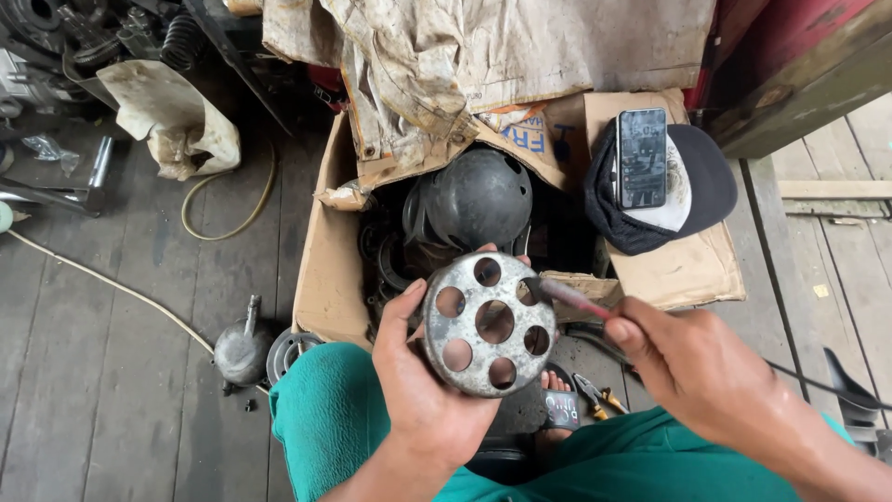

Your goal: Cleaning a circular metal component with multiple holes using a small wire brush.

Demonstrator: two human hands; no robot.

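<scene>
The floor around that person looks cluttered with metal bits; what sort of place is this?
Probably a small repair workshop. The left hand holds a round metal disc with holes, the right hand works on it with a brush, and a cardboard box holds dark machine parts.

Soft, even daylight lit my view; no hard shadows. The open cardboard box (327,270) stayed dark inside. A pale sheen lay on the round, perforated grey metal disc (490,323). The thin brush (569,297) was motion-blurred. The plank floor (102,372) bowed near the frame edges.
</scene>
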